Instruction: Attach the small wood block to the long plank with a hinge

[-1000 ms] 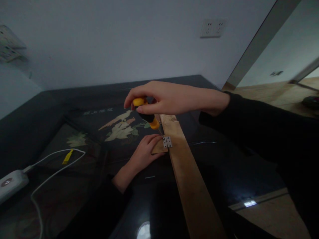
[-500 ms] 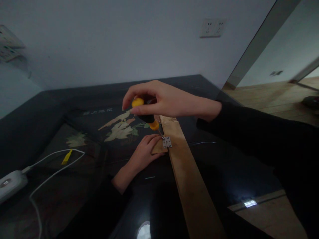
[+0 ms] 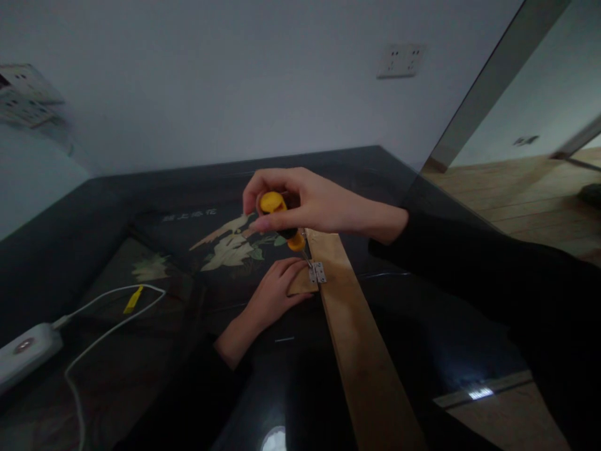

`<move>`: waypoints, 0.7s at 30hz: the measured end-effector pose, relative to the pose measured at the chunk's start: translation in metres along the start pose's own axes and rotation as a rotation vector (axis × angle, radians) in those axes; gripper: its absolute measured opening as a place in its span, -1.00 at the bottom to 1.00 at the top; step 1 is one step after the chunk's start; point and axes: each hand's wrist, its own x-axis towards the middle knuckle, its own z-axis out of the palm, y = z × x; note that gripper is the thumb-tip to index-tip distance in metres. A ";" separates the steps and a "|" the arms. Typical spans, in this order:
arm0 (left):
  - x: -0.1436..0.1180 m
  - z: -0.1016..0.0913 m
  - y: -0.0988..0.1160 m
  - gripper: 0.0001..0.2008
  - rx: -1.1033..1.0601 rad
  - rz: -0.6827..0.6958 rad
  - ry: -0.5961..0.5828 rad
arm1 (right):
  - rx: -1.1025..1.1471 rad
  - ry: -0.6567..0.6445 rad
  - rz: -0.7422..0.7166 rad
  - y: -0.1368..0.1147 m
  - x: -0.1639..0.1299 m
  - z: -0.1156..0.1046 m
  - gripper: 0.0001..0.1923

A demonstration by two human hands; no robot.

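Observation:
My right hand [image 3: 305, 200] is closed around a yellow and black screwdriver [image 3: 295, 241], tilted with its shaft pointing down. The tip meets the left leaf of a small metal hinge [image 3: 321, 272]; any screw under it is too small to make out. That hinge spans a small wooden piece [image 3: 302, 285] and a long wooden board [image 3: 359, 332], which runs toward me. Around the small piece, my left hand [image 3: 277, 289] grips with fingers on top and thumb along the near edge, pressing it beside the board.
Both pieces lie on a glossy black table [image 3: 404, 326] with a flower and bird picture. At left are a white power strip [image 3: 30, 354], its white cable [image 3: 106, 326] and a yellow tag [image 3: 134, 299]. A wall with a socket [image 3: 400, 61] stands behind.
The view has shifted slightly, so everything sits a little lower and further right. My right hand has turned a little on the screwdriver, showing more of its yellow end. My left hand keeps its grip.

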 end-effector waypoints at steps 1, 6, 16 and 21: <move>0.000 0.000 0.000 -0.43 -0.001 0.001 -0.001 | 0.005 0.055 -0.007 0.003 0.000 0.003 -0.84; 0.000 0.000 0.001 -0.43 -0.003 -0.005 -0.001 | 0.129 0.052 0.031 0.010 -0.003 0.008 -0.80; 0.001 -0.003 0.004 -0.42 0.010 -0.019 -0.005 | 0.085 -0.177 0.077 -0.002 -0.009 -0.008 -0.68; 0.000 -0.004 0.002 -0.38 -0.002 -0.025 -0.012 | -0.165 0.020 0.037 0.001 -0.003 0.006 -0.76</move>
